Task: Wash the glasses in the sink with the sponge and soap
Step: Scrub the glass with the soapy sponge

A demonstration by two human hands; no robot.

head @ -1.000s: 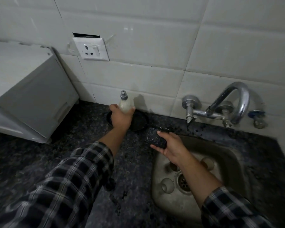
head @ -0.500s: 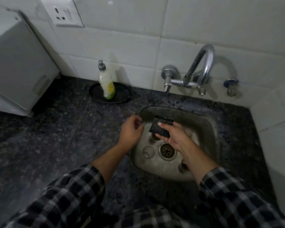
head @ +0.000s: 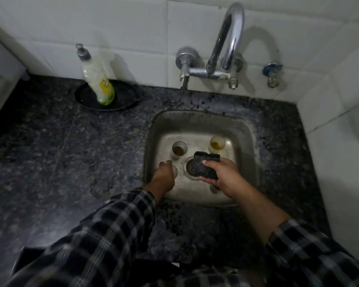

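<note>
The steel sink [head: 245, 129] holds several small glasses. Two stand at the back, one at the left [head: 179, 149] and one at the right [head: 217, 144], both with brownish dregs. My left hand [head: 163, 178] reaches down into the sink's left side and curls round a third glass [head: 175, 172], of which only part of the rim shows. My right hand [head: 226, 179] grips a dark sponge [head: 205, 165] over the drain [head: 188, 169]. Another glass [head: 214, 189] peeks out beneath that hand. The soap bottle [head: 96, 79] stands at the back left.
The soap bottle leans in a black dish [head: 124, 100] on the dark granite counter [head: 71, 162]. A chrome tap [head: 226, 38] arches over the sink's back edge, with a small valve [head: 272, 73] to its right. A white tiled wall closes the right side.
My left hand left the soap bottle, crossed to the sink and dropped onto a glass at its left. My right hand lowered the sponge into the sink over the drain.
</note>
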